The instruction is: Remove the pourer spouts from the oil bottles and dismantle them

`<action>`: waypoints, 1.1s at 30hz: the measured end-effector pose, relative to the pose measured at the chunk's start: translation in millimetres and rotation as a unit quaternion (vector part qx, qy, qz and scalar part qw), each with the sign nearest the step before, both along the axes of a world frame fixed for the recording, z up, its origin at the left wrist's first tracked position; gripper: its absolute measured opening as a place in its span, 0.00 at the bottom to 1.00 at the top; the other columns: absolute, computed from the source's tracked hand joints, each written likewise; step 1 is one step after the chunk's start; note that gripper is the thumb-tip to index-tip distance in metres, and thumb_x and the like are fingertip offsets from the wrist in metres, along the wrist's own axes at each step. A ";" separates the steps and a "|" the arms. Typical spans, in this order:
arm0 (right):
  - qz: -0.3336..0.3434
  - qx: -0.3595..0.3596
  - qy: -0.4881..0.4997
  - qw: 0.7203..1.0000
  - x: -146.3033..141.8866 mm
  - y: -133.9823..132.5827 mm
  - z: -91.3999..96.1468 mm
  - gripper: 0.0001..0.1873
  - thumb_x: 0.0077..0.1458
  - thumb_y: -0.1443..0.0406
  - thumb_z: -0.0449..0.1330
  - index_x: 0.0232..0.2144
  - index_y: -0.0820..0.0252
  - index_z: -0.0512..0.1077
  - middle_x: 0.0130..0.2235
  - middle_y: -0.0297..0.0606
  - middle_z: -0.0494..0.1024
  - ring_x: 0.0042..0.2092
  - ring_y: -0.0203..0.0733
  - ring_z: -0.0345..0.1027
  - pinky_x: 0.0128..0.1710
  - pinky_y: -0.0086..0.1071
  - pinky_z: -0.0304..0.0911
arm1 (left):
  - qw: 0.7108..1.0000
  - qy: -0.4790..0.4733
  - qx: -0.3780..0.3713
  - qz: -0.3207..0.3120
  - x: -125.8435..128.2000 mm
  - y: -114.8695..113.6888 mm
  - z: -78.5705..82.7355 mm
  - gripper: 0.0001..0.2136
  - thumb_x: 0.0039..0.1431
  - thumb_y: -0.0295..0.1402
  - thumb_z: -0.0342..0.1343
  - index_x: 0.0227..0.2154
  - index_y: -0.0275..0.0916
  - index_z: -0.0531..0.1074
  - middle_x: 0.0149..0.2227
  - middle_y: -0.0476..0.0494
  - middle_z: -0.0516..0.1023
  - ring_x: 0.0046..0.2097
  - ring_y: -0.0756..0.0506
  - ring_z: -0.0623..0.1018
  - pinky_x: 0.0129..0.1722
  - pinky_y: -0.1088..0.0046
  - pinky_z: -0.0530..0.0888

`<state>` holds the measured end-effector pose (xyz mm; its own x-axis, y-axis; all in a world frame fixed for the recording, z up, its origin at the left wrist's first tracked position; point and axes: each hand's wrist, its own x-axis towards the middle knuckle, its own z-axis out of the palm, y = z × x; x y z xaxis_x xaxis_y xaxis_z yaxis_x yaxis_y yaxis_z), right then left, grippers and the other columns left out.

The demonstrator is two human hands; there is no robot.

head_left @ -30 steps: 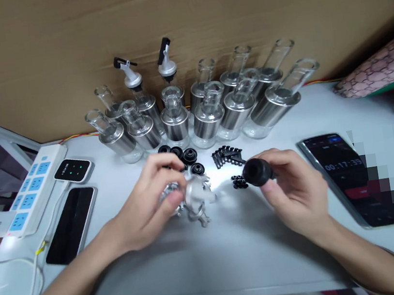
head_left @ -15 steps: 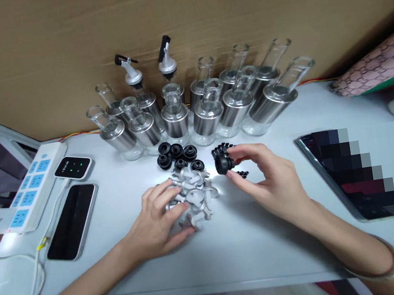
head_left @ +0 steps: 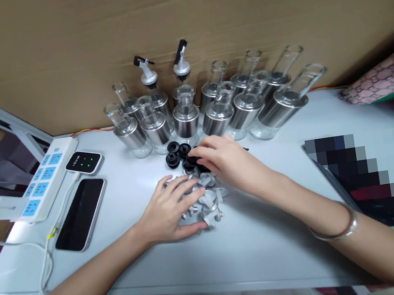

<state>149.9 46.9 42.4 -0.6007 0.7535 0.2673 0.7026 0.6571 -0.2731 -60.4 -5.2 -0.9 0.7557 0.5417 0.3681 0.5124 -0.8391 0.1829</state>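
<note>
My left hand [head_left: 170, 207] lies with its fingers spread over a pile of silver pourer tops [head_left: 209, 197], its thumb on the table beside them. To the right and farther back, my right hand [head_left: 226, 160] reaches over a cluster of black ribbed stoppers [head_left: 173, 160]. Its fingers are bent down onto a black stopper [head_left: 193, 156] at the cluster's right side; the thumb is hidden behind the hand. Behind the stoppers stand several glass bottles [head_left: 186, 122] with steel sleeves. Two at the back carry silver pourers [head_left: 181, 66] with black levers.
On the left are a power strip [head_left: 52, 177], a small device with green lights [head_left: 84, 162], a black-screened phone [head_left: 82, 215] and white cables [head_left: 48, 261]. A dark, partly blurred-out device [head_left: 338, 186] lies at the right. A cardboard wall [head_left: 178, 13] rises behind the bottles.
My right hand has moved left from beside the stopper cluster to over it, with the stopper it held now out of clear sight. My left hand stays on the silver tops. The view has shifted slightly.
</note>
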 end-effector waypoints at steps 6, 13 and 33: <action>0.021 0.038 -0.029 0.999 -9.3 3.6 -9.6 0.11 0.60 0.74 0.54 0.39 0.62 0.76 0.36 0.42 0.75 0.40 0.45 0.64 0.37 0.36 0.50 | 1.000 -0.013 -0.006 0.014 0.1 -4.5 3.4 0.25 0.61 0.52 0.49 0.53 0.38 0.63 0.51 0.37 0.76 0.53 0.38 0.73 0.56 0.56 0.52; 0.013 0.048 0.009 0.999 -6.5 3.1 -18.5 0.11 0.60 0.74 0.54 0.43 0.64 0.73 0.38 0.43 0.77 0.41 0.45 0.65 0.39 0.35 0.54 | 1.000 -0.012 -0.014 0.002 -1.0 -7.6 6.3 0.20 0.64 0.46 0.48 0.52 0.39 0.65 0.53 0.39 0.75 0.53 0.41 0.73 0.53 0.58 0.52; -0.020 0.054 -0.008 0.998 -15.7 3.0 -14.6 0.08 0.61 0.68 0.56 0.35 0.63 0.76 0.34 0.42 0.76 0.39 0.45 0.62 0.36 0.36 0.49 | 0.998 0.005 -0.047 0.044 -3.7 -6.3 3.9 0.14 0.65 0.37 0.45 0.51 0.40 0.65 0.55 0.39 0.73 0.55 0.41 0.71 0.56 0.58 0.52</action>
